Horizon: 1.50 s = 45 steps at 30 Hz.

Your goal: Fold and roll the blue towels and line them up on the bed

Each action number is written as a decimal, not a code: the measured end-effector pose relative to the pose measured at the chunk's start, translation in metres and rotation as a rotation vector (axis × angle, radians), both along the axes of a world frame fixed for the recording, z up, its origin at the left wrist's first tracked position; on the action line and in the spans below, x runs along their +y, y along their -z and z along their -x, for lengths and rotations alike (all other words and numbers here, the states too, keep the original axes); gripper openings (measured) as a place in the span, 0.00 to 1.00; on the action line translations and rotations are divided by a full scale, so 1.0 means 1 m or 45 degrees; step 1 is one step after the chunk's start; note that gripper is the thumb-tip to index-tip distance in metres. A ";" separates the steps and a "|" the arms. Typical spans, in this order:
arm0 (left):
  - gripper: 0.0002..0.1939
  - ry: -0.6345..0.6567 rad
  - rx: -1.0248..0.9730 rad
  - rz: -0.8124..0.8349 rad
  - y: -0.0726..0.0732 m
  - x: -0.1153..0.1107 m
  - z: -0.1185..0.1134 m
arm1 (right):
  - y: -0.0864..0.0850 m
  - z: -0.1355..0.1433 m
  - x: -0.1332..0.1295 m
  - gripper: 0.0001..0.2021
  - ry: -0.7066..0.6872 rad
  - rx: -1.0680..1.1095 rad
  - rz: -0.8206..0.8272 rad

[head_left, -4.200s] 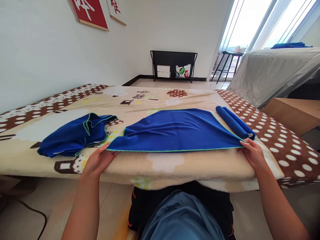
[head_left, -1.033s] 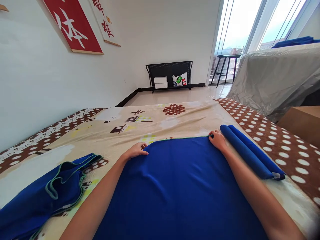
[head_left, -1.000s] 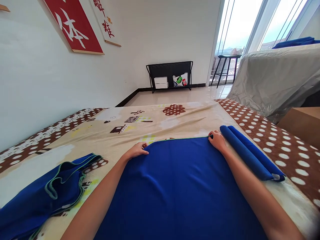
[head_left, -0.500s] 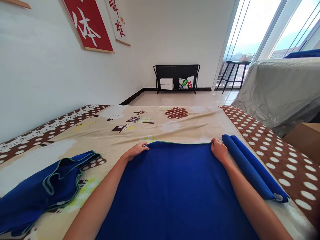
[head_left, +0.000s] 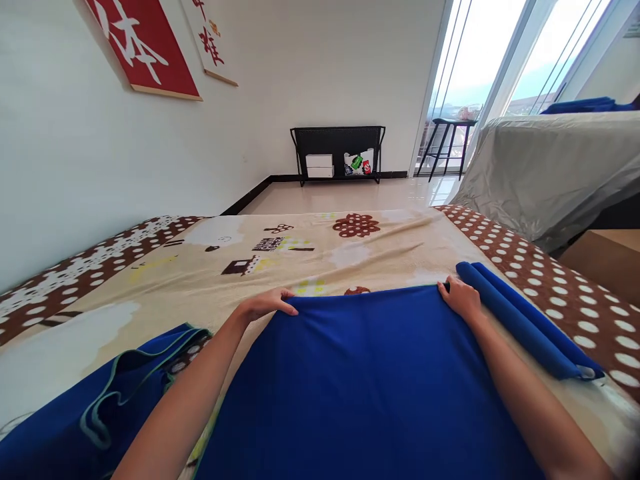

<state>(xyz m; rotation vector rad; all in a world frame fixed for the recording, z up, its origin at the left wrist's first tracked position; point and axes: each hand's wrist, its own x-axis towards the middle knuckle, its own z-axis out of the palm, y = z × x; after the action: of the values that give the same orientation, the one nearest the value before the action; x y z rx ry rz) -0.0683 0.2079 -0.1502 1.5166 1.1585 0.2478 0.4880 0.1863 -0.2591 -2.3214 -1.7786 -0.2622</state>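
Note:
A wide blue cloth (head_left: 360,380) is stretched between my two hands and fills the lower middle of the view. My left hand (head_left: 267,303) pinches its far left corner between thumb and fingers. At the far right corner, my right hand (head_left: 461,297) grips the cloth's edge with curled fingers. Just right of that hand lies a folded blue cloth (head_left: 525,323), long and narrow. A crumpled blue cloth with green edging (head_left: 130,373) lies at the lower left, partly behind my left forearm.
A patterned beige and brown blanket (head_left: 200,267) lies beneath the cloths. Beyond it stand a low black rack (head_left: 337,141) and a black stool (head_left: 450,133). At the right are a grey-covered piece of furniture (head_left: 550,153) and a cardboard box (head_left: 605,260).
The view has shifted right. My hands are farther apart, and the cloth's far edge now slants up to the right, with more creases near my left hand.

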 end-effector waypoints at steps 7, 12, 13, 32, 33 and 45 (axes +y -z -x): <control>0.25 0.048 -0.016 -0.099 0.002 0.017 0.028 | 0.006 0.001 0.005 0.17 0.037 -0.026 -0.013; 0.21 0.050 0.133 -0.286 0.003 0.011 0.041 | 0.010 -0.003 0.007 0.17 0.017 -0.018 -0.077; 0.19 0.018 0.158 -0.353 0.005 0.009 0.044 | 0.011 -0.004 0.007 0.17 0.003 -0.020 -0.091; 0.17 -0.770 1.013 -1.171 0.046 -0.030 0.028 | -0.032 0.025 -0.018 0.17 -0.228 -0.047 -0.285; 0.19 -0.767 1.036 -1.202 0.042 -0.034 0.016 | -0.037 0.038 -0.020 0.18 -0.275 -0.041 -0.298; 0.28 -0.208 0.916 -1.247 0.095 -0.071 -0.223 | -0.004 0.233 -0.026 0.23 -0.796 0.309 -0.131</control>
<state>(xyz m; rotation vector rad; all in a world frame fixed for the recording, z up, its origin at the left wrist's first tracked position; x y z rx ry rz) 0.1543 0.1367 -0.2449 2.4868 1.8832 0.4375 0.2553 0.1600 -0.2556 -1.5429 -2.1747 0.0302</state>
